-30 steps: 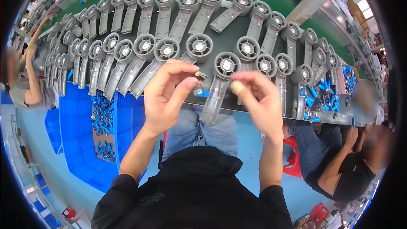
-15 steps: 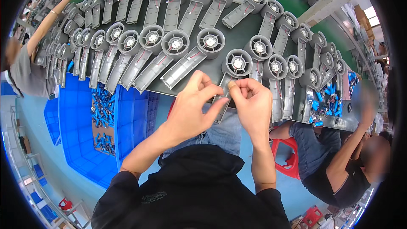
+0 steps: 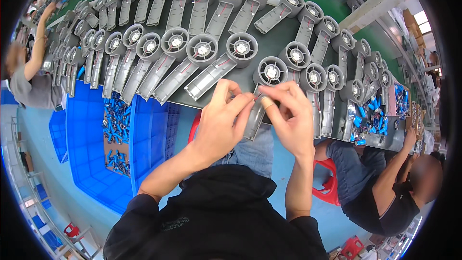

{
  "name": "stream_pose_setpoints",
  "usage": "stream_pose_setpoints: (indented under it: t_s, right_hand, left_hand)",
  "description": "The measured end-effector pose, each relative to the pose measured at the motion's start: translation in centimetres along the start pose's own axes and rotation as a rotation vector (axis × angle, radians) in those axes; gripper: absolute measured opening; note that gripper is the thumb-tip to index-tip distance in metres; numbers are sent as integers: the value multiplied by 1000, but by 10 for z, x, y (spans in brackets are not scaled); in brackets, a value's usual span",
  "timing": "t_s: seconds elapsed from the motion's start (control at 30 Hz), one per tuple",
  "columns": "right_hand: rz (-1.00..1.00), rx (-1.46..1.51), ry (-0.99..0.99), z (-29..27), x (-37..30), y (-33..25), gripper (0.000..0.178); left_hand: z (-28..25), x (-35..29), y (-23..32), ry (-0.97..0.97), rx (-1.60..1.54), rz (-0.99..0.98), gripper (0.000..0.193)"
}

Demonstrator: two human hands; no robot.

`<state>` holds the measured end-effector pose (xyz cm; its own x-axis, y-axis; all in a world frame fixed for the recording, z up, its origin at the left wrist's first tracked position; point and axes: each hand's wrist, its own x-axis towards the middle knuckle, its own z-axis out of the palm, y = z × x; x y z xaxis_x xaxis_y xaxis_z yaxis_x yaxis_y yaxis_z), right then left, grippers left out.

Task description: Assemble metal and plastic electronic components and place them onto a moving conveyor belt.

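Note:
Directly in front of me lies a grey handheld fan housing [image 3: 271,71], its round spoked head at the table edge and its open handle [image 3: 253,124] pointing toward me. My left hand [image 3: 219,121] is closed in a pinch over the top of that handle. Opposite it, my right hand [image 3: 294,124] also pinches, thumb and forefinger almost meeting the left fingertips. A short thin wire seems to run between the fingertips, just below the fan head; its ends are hidden by my fingers. A pale wrap covers part of the right thumb.
Rows of similar fan housings [image 3: 202,50] cover the dark table on both sides. Blue cylindrical cells with wires [image 3: 370,120] lie at the right. Blue bins [image 3: 98,163] and more cells [image 3: 117,120] are at the left. Co-workers sit to the right and stand at the left.
My fingertips have come together below the fan head; the left hand's pinch has closed and moved rightward. The left co-worker's arm has drawn back, and the right co-worker's hand has lowered.

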<state>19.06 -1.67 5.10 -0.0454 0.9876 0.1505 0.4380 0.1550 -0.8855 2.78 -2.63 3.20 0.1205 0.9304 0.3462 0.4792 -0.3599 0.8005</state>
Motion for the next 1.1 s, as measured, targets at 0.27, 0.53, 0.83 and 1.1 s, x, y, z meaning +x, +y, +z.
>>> stream_pose_setpoints:
  t_s: [0.27,0.53,0.83,1.1]
  right_hand:
    - [-177,-57,17,7,2,12,13]
    - [-101,33,108,12,2,11,8]
    - [-102,62,112,16,2,13,8]
    - [-214,-37,83,13,5,14,9]
  left_hand:
    - [-7,8,-3,-51,-176,-24,21]
    - [-10,1,-13,-74,-627,-332,38]
    - [-4,2,-26,-137,-738,-153,36]
    - [-13,7,-38,-260,-684,-94,38]
